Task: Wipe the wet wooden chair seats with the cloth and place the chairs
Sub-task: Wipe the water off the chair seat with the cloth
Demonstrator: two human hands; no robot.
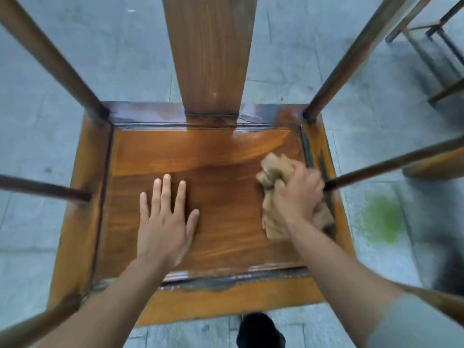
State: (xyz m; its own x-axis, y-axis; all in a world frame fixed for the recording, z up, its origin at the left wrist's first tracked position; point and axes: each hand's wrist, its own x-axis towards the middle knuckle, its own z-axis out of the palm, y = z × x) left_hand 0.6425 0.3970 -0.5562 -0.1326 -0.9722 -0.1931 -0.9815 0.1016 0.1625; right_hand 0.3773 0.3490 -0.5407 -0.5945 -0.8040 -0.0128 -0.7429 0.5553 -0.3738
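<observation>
At the bottom centre of the frame a dark shoe [259, 330] stands on the grey tile floor [30, 151], just below the front rail of the wooden chair [226, 301]. Both forearms reach up from the bottom corners onto the seat [221, 197], which fills the middle of the frame. The left hand [164, 222] lies flat on the seat at centre left, fingers straight and spread, holding nothing. The right hand [298, 194] is at centre right, fingers curled round a crumpled tan cloth [273, 172] pressed on the seat next to its right edge. Beyond the hands the seat's back strip glistens wet. The back slat [211, 51] rises to the top centre. Another chair [437, 46] shows in the upper right corner.
</observation>
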